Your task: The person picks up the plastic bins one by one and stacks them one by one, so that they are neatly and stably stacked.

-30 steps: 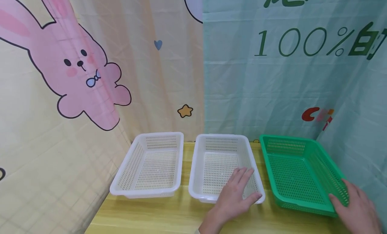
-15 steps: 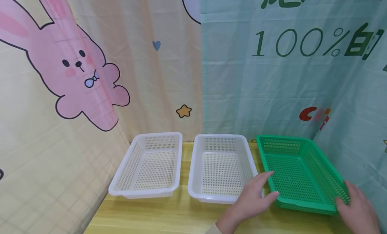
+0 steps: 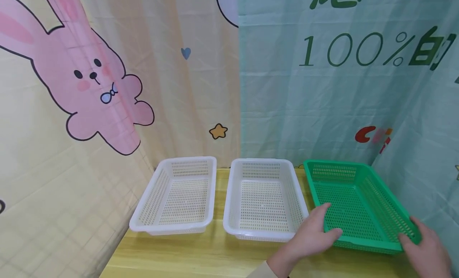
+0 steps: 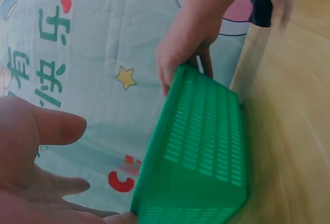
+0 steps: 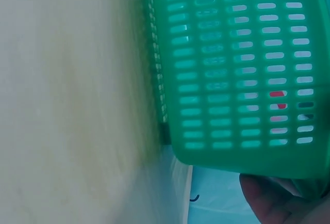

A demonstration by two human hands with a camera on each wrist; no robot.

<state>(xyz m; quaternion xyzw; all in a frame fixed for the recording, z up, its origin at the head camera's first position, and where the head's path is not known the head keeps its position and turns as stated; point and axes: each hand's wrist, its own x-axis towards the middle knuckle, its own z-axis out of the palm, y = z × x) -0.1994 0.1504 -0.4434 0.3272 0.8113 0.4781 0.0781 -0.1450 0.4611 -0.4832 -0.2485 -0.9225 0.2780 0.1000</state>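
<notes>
A green perforated plastic basket (image 3: 369, 243) stands at the right of the table. My right hand (image 3: 428, 246) grips the rim at its front right corner, thumb on the inner side and fingers outside. At the front left corner is my left hand (image 3: 312, 235), thumb spread away from the other fingers. In the left wrist view the left hand (image 4: 20, 152) has fairly straight fingers, and one fingertip meets the green rim. Only part of the right hand (image 5: 281, 203) shows in the right wrist view, at the basket's corner.
Two white perforated baskets stand in a row to the left: a middle one (image 3: 265, 235) close beside my left hand, and a far left one (image 3: 172, 229). Below them is a wooden table (image 3: 186, 258). Printed curtains (image 3: 279, 110) hang behind and at both sides.
My left hand has moved right, from over the middle white basket to the green basket's front left corner. The right hand has stayed at the right corner, and its grip has shifted slightly.
</notes>
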